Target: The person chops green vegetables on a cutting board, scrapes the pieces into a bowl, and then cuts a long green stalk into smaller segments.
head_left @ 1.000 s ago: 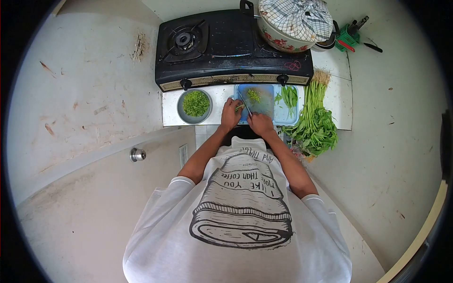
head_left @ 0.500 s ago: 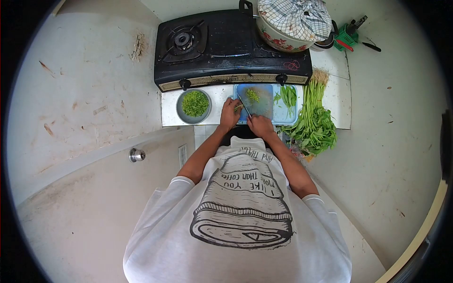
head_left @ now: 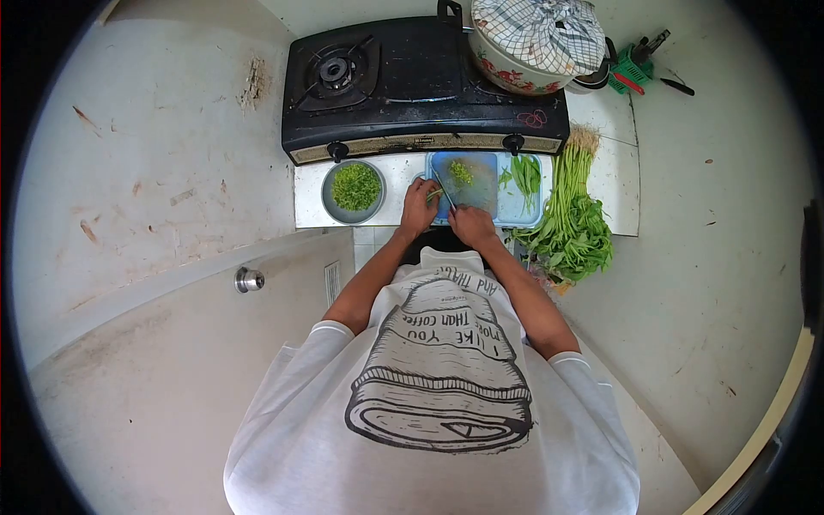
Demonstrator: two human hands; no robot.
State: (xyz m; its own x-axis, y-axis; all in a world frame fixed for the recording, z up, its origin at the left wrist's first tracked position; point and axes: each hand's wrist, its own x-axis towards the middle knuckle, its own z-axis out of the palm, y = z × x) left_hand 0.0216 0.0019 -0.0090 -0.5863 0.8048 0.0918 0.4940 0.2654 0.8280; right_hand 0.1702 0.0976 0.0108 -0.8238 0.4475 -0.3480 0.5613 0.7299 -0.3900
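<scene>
My right hand [head_left: 472, 227] is closed around the handle of a knife [head_left: 445, 190], whose blade slants up and left over the blue tray [head_left: 481, 215]. At the tray's left edge, my left hand [head_left: 419, 209] pinches green stems [head_left: 433, 196] beside the blade. Chopped green pieces [head_left: 461, 173] lie on the tray above the knife. Whole green leaves [head_left: 525, 176] rest in its right part. Left of my left hand stands a grey bowl [head_left: 327, 202] holding chopped greens [head_left: 355, 187].
A black gas stove [head_left: 412, 69] spans the back, bearing a floral pot [head_left: 515, 73] topped with checked cloth. A large bunch of leafy greens [head_left: 571, 202] hangs over the counter's front edge at right. A green basket [head_left: 631, 70] with utensils stands back right. A door knob [head_left: 249, 280] is at left.
</scene>
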